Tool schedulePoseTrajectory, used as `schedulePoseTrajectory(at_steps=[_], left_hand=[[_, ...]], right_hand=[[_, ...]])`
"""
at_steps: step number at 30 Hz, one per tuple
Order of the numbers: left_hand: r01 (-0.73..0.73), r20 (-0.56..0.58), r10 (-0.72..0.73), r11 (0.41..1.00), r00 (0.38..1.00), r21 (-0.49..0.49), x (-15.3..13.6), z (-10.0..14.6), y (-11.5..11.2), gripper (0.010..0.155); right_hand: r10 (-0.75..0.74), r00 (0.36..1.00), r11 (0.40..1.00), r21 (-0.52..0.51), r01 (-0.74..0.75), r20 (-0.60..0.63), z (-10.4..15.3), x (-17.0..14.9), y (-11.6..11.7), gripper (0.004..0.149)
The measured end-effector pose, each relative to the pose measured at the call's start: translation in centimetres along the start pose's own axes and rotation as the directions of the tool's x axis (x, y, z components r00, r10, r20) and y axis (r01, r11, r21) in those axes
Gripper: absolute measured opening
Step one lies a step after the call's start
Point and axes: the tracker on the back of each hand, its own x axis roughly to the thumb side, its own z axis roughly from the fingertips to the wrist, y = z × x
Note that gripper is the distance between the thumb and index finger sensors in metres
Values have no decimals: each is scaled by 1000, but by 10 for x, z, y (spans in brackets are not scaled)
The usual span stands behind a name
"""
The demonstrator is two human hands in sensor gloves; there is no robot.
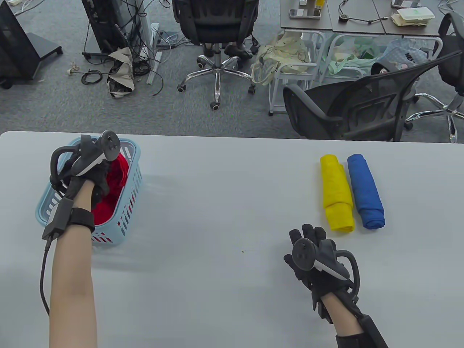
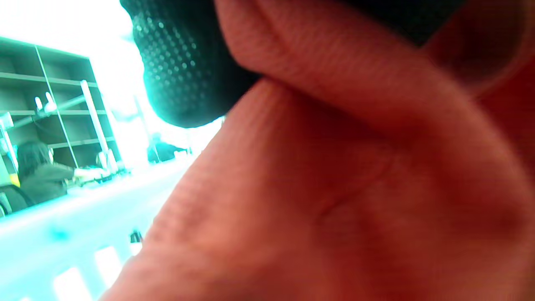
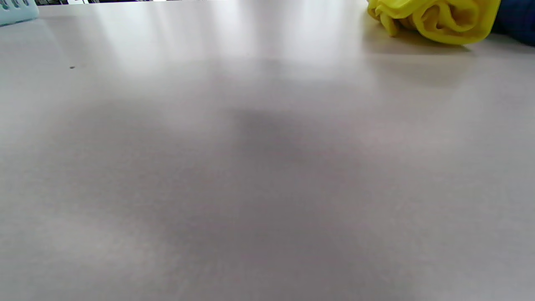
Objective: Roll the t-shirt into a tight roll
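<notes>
A crumpled red t-shirt (image 1: 117, 174) lies in a light blue plastic basket (image 1: 132, 185) at the table's left. My left hand (image 1: 99, 179) reaches down into the basket and its curled fingers grip the red cloth. In the left wrist view the red t-shirt (image 2: 334, 188) fills the frame, bunched under a black gloved fingertip (image 2: 184, 62). My right hand (image 1: 308, 239) hovers low over the bare table at the front right, fingers spread and holding nothing. The right wrist view shows no fingers.
A yellow rolled t-shirt (image 1: 337, 192) and a blue rolled t-shirt (image 1: 365, 190) lie side by side at the right, just beyond my right hand. The yellow roll (image 3: 439, 19) and the basket corner (image 3: 16, 10) show in the right wrist view. Office chairs (image 1: 355, 105) stand past the grey table's (image 1: 224, 203) far edge.
</notes>
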Motion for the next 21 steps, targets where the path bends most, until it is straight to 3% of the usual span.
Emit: schedulePoseTrajectory(at_steps=[11,13,21], left_hand=[[-15,-42,28,959,999,283,10,43,85,28],[-31,-58,56,930,997,367,12,53,103,28],[-93,-32,130,844,991,529,16,86,168,28]], right_hand=[[-9,1000,999,-32,9,17,6,2,-5,74],[-11,1000,999,-37,12,19,6,1,-6,75],[-23,1000,999,-43,24,21,7,0,-6,76]])
